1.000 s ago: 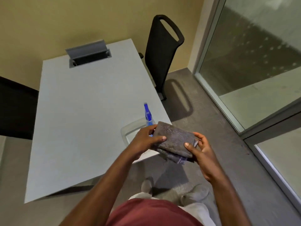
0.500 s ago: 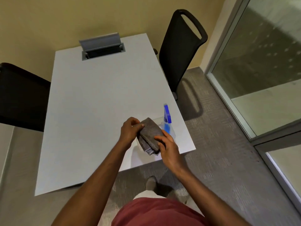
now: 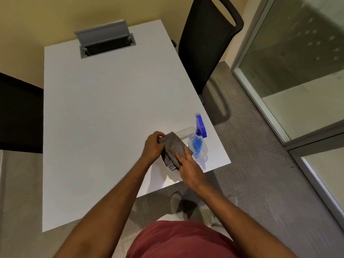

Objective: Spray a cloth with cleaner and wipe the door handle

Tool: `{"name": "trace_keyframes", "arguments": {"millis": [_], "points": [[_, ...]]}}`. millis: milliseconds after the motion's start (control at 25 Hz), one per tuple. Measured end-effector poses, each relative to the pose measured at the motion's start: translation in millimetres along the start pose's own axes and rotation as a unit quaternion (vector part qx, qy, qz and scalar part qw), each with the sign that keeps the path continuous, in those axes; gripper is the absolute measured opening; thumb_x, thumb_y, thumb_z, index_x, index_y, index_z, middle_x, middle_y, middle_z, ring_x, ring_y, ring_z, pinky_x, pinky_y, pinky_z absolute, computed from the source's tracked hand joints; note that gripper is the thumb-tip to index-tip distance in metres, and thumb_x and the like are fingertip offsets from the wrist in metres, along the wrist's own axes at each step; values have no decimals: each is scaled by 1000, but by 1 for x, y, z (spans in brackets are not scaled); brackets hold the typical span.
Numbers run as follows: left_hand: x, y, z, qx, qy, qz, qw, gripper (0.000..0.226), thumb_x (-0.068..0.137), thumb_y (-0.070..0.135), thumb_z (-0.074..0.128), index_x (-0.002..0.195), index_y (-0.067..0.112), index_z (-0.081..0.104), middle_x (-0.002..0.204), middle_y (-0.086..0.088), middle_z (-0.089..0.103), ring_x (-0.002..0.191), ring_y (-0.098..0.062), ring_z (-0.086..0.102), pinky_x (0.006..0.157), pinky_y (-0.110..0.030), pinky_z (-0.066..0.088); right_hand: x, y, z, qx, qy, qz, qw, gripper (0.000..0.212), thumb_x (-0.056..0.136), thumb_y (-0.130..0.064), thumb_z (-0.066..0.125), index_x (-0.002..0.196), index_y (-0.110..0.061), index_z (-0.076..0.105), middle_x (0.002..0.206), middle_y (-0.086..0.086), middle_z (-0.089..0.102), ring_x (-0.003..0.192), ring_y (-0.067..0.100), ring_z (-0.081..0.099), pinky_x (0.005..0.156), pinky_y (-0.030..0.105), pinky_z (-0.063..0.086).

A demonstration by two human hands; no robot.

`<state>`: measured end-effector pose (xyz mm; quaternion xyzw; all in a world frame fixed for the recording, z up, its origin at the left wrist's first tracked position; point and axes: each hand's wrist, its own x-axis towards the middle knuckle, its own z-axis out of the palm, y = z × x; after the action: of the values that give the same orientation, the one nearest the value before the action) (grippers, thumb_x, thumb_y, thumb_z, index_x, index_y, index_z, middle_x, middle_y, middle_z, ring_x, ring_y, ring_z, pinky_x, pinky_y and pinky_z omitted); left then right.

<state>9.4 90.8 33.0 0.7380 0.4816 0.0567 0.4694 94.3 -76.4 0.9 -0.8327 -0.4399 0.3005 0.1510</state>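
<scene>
A white table (image 3: pixel 104 116) stands on grey carpet against a yellow wall. Over its near right corner, both forearms reach forward from the bottom of the view and meet at a folded grey cloth (image 3: pixel 174 148). The right hand (image 3: pixel 189 169) pinches the cloth's near end, thumb on top; the left hand (image 3: pixel 152 146) curls its fingers round the far left edge. Just right of the cloth stands a clear spray bottle (image 3: pixel 198 142) with blue liquid and a blue trigger; no label is readable. Farther off sit an open cable hatch (image 3: pixel 108 44) and a black chair (image 3: pixel 206 47).
</scene>
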Motion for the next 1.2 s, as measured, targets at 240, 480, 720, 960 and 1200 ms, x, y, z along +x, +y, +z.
{"name": "trace_keyframes", "arguments": {"millis": [240, 480, 720, 960, 1200], "points": [[3, -10, 16, 78, -30, 66, 994, 21, 102, 9, 62, 122, 5, 66, 119, -16, 65, 107, -28, 60, 88, -33, 47, 11, -3, 2, -2, -18, 50, 999, 54, 109, -28, 50, 160, -23, 34, 169, 8, 30, 148, 32, 42, 120, 44, 42], [11, -17, 24, 233, -96, 103, 962, 26, 108, 18, 58, 128, 6, 70, 126, -20, 64, 111, -33, 63, 96, -42, 55, 24, 1, 3, -109, -46, 15, 993, 41, 107, -29, 51, 147, -22, 54, 156, 7, 47, 143, 25, 44, 125, 46, 27], [8, -19, 36, 379, -127, 162, 902, 35, 108, 28, 61, 139, 12, 65, 148, -14, 54, 135, -31, 49, 109, -37, 49, 22, 0, 9, -160, -20, 6, 987, 41, 107, -44, 39, 136, -24, 58, 139, 3, 60, 130, 23, 51, 120, 45, 28], [1, -20, 43, 518, -198, 143, 820, 46, 102, 49, 65, 141, 25, 64, 155, -5, 55, 152, -30, 38, 130, -58, 13, 22, 2, 3, -111, -35, 2, 993, 38, 105, -48, 38, 117, -25, 66, 118, -1, 74, 126, 20, 57, 125, 51, 12], [-7, -16, 44, 513, -189, 130, 827, 40, 106, 49, 57, 137, 27, 67, 150, 0, 61, 152, -29, 39, 131, -61, 9, 13, 12, -6, -45, -53, -19, 997, 29, 102, -34, 50, 127, -25, 61, 131, -2, 67, 139, 19, 48, 125, 49, 12]]}}
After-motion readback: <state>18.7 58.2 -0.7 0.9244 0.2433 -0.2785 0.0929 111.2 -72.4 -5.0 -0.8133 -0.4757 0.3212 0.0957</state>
